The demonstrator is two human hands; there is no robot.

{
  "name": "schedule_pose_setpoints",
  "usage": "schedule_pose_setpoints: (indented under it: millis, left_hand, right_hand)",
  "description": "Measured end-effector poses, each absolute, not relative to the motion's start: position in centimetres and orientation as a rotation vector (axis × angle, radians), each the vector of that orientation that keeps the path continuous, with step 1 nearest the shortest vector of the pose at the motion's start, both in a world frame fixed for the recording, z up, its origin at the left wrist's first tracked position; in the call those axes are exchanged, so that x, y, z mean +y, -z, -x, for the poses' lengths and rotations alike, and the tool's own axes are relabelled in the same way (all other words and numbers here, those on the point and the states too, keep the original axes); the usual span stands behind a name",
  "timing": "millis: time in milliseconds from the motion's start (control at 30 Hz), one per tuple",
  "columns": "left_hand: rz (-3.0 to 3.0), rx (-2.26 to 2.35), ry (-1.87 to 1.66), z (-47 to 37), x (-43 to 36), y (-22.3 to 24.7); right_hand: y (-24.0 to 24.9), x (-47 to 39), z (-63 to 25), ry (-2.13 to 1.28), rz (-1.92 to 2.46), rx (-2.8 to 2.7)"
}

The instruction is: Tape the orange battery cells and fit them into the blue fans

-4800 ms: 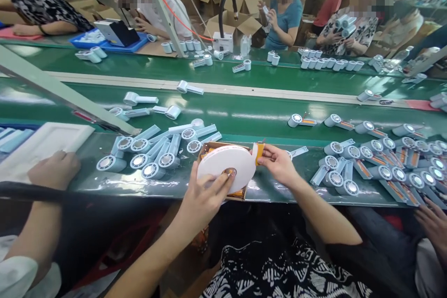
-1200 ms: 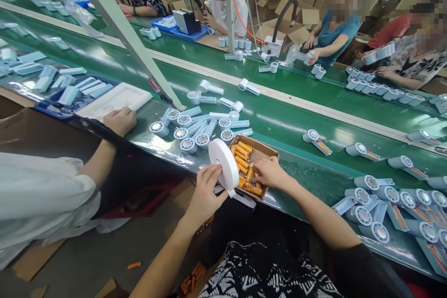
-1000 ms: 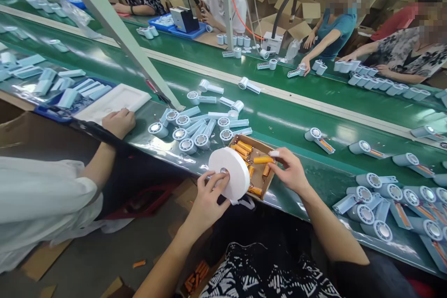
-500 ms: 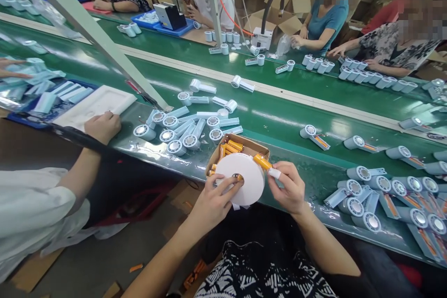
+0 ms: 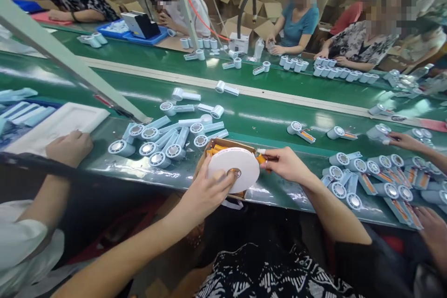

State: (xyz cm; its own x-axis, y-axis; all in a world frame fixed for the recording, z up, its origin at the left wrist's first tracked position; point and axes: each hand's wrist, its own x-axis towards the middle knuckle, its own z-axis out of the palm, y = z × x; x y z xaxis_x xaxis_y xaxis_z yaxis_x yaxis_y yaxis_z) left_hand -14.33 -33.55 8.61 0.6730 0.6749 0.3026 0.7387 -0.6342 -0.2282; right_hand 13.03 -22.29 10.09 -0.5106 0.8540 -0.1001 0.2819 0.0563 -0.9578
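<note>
My left hand (image 5: 213,191) grips a white tape roll (image 5: 234,167) with its fingertips at the centre hole. The roll leans over a small cardboard box (image 5: 199,167), which holds orange cylinders (image 5: 218,148). To the roll's right, my right hand (image 5: 284,164) pinches an orange cylinder (image 5: 260,158), partly hidden by the roll and the fingers. A white strip of tape (image 5: 232,204) hangs under the roll.
Pale blue fan parts (image 5: 175,150) lie left of the box, more (image 5: 387,189) at the right. A slanted metal post (image 5: 80,67) stands at the left. A neighbour's hand (image 5: 70,146) rests near a white tray (image 5: 94,114). Other people's hands (image 5: 407,142) work at right.
The view has shifted to the right. The orange cylinder in my right hand has moved down behind the roll's right edge. Another person's hands have come into view at the right.
</note>
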Motion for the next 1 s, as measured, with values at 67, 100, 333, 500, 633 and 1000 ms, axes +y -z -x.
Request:
schedule_pose_setpoints:
  millis: [67, 100, 333, 500, 633, 1000]
  left_hand:
    - [2.523, -1.146, 0.326, 13.4, -33.1, -8.3]
    - [2.512, -1.205, 0.364, 12.9, -33.1, -7.8]
    - [2.676, -1.316, 0.521, 7.9, -35.6, -2.7]
    - [2.777, -1.311, 0.511, 14.0, -36.2, -1.8]
    - [2.653, -1.460, 0.417, 20.7, -33.5, -1.0]
    - [3.225, -1.092, -0.103, -14.6, -27.0, -4.2]
  right_hand:
    - [-8.8, -23.5, -11.9, -1.439, 1.097, -1.419]
    - [-7.7, -24.6, -11.2, -1.376, 1.078, -1.177]
    - [-5.6, -25.1, -11.7, -1.299, 0.926, -0.645]
    - [-11.9, -20.4, -18.8, -0.890, 0.707, -0.725]
    - [-7.9, -25.9, -21.8, -1.063, 0.891, -0.687]
    - [-3.4, -34.8, -32.9, -0.541, 0.957, -0.344]
